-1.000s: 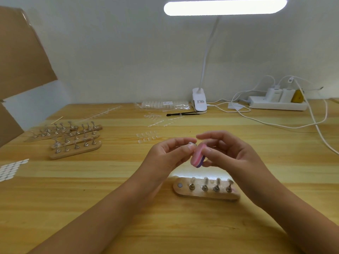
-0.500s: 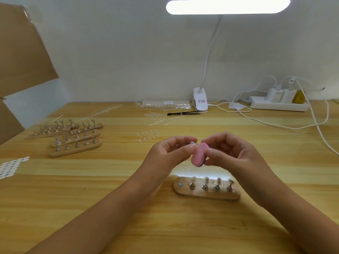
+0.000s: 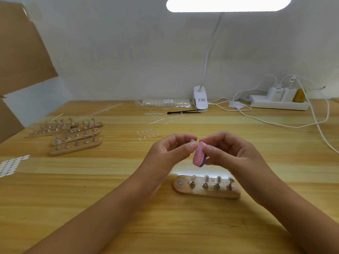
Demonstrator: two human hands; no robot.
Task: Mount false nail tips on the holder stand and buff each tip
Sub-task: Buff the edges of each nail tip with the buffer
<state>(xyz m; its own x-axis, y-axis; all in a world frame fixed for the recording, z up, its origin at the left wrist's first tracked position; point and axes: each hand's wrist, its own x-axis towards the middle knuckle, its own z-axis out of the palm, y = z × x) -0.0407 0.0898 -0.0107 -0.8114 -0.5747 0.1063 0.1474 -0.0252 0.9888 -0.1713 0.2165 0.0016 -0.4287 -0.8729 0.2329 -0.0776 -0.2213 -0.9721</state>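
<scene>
My left hand [image 3: 170, 153] pinches a small clear nail tip [image 3: 193, 141] between thumb and forefinger, raised above the table. My right hand [image 3: 233, 154] grips a pink and purple buffer block [image 3: 199, 156], its pink face pressed against the tip. Below the hands lies a wooden holder stand [image 3: 205, 193] with several metal pegs carrying clear tips; its leftmost spot shows only a round magnet.
Several more wooden stands [image 3: 73, 136] lie at the left, white sticker dots [image 3: 11, 165] at the left edge. Loose clear tips [image 3: 147, 133], a bag of tips [image 3: 165, 103], a black tool [image 3: 183, 112], the lamp clamp [image 3: 200, 99], a power strip [image 3: 278, 105] and cables lie behind.
The buffer has slid slightly against the tip held in my left hand; both hands stay in nearly the same place above the stand.
</scene>
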